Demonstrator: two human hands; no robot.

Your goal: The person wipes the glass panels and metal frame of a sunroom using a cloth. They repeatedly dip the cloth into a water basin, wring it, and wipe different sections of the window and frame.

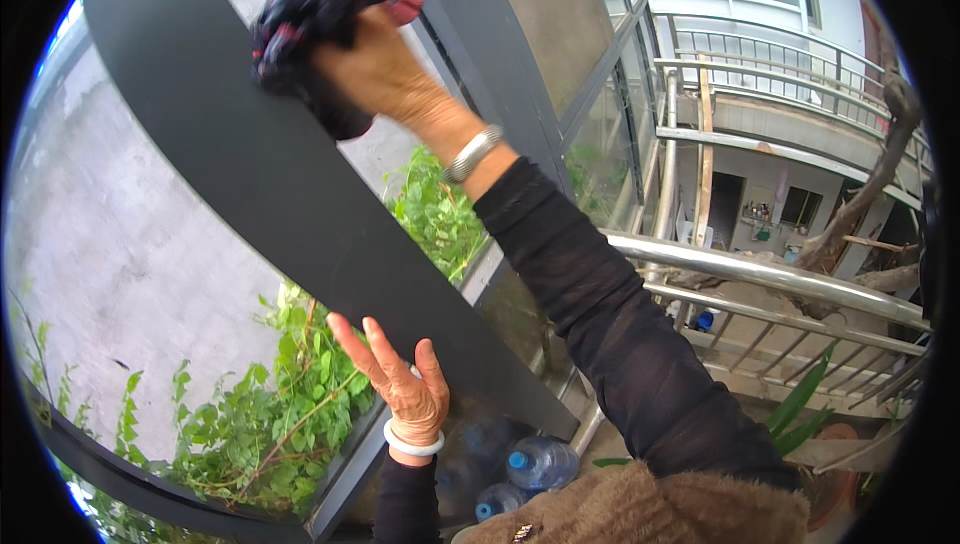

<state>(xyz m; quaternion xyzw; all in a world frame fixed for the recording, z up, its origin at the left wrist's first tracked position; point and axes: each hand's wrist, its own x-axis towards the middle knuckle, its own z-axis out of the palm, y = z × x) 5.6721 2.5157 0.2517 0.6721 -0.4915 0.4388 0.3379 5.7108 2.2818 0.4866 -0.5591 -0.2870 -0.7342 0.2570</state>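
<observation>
My right hand [375, 68] reaches up at the top centre and holds a bunched black cloth with red trim [315, 26] against the upper part of a wide dark grey metal window frame post [300, 184]. The cloth is slightly blurred. A silver bracelet circles that wrist. Lower down, my left hand [405, 386] is raised beside the post with its fingers spread and nothing in it; whether its fingertips touch the post or the glass I cannot tell. A white bangle sits on the left wrist. Glass panes [150, 244] flank the post.
Large blue-capped plastic water bottles [544, 461] lie at the bottom centre. Green climbing leaves [285, 409] show through the glass. A stainless steel railing [772, 281] runs along the right, with a courtyard below. A potted plant [829, 461] and a dry tree trunk [862, 191] stand at the right.
</observation>
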